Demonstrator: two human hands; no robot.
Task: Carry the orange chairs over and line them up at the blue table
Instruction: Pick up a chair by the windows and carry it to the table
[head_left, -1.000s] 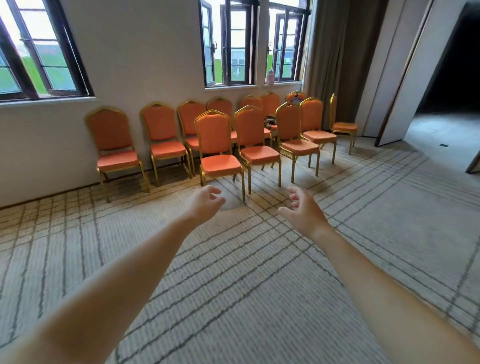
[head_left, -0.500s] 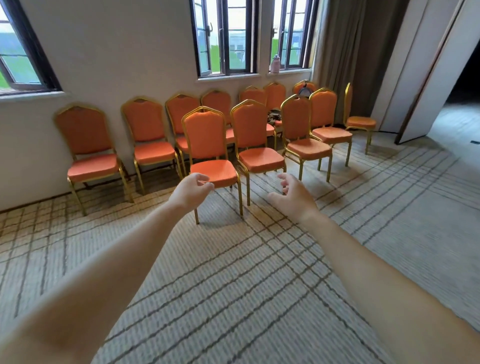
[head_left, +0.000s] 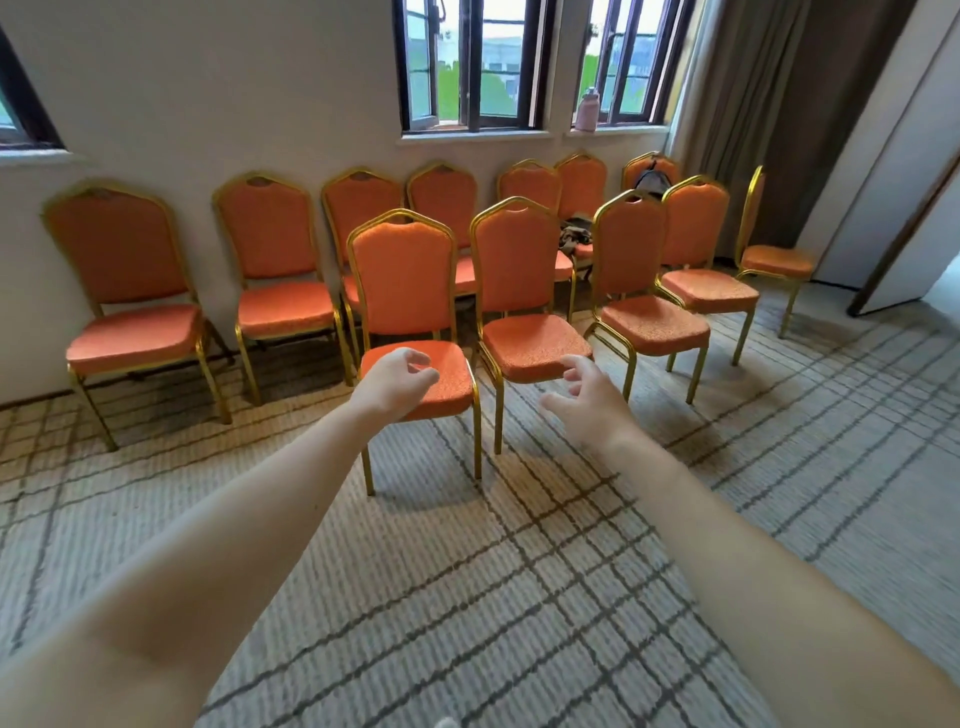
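Now, left hand (head_left: 397, 382) and right hand (head_left: 587, 397) both empty, fingers loosely curled, held out toward nearest orange-padded gold-metal-framed chair (head_left: 402, 280), front row left; best grip backrest frame and seat edge, lifting clear of neighbouring chair (head_left: 519, 270) at its right.

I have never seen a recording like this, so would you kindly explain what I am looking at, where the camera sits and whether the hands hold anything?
There is no machine here: a person wears a wide-angle camera on the head, so this one view looks forward and down along both bare arms. The left hand and the right hand reach forward with loosely curled fingers and hold nothing. Ahead, orange chairs with gold frames stand in roughly two rows on a patterned carpet; the nearest chair stands right before the left hand. A pink bottle stands on the window sill, and a dark bag rests on a back-row chair. The blue table is not in view.
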